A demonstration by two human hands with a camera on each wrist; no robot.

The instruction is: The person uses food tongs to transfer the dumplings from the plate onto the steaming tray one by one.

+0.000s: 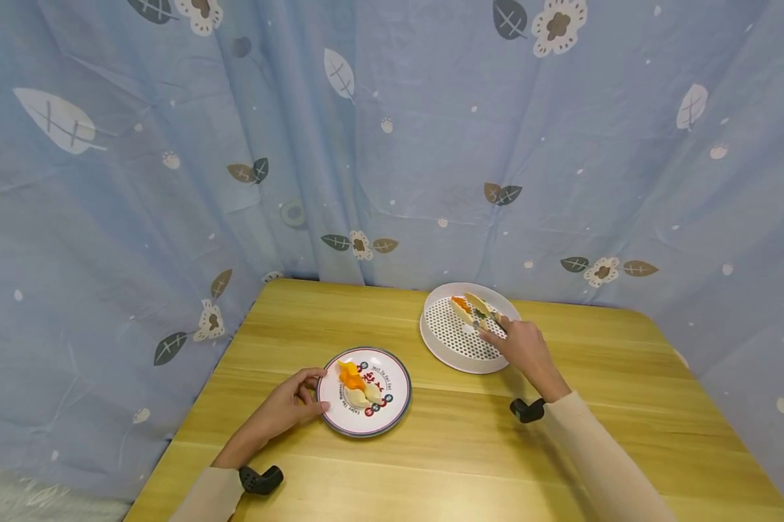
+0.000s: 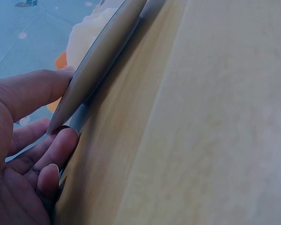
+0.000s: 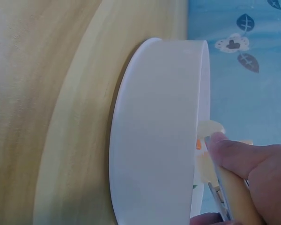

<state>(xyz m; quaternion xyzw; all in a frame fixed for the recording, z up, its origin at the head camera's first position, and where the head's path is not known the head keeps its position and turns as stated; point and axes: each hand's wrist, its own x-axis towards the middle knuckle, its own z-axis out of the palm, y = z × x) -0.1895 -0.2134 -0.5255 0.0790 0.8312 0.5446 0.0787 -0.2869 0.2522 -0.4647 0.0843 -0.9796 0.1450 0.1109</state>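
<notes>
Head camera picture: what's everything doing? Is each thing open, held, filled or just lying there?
Left hand: pinching the plate at its rim.
Right hand: holding tongs.
Tongs: held; whether they grip food is unclear.
Plate: right side up, carrying orange and white food.
White basket: uncovered, food inside.
Blue curtain: hanging in folds.

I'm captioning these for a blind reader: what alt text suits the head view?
A person's right hand holds tongs at food in a white strainer, while their left hand grips the rim of a plate bearing orange and pale pieces. Behind the wooden table hangs a blue curtain.
</notes>
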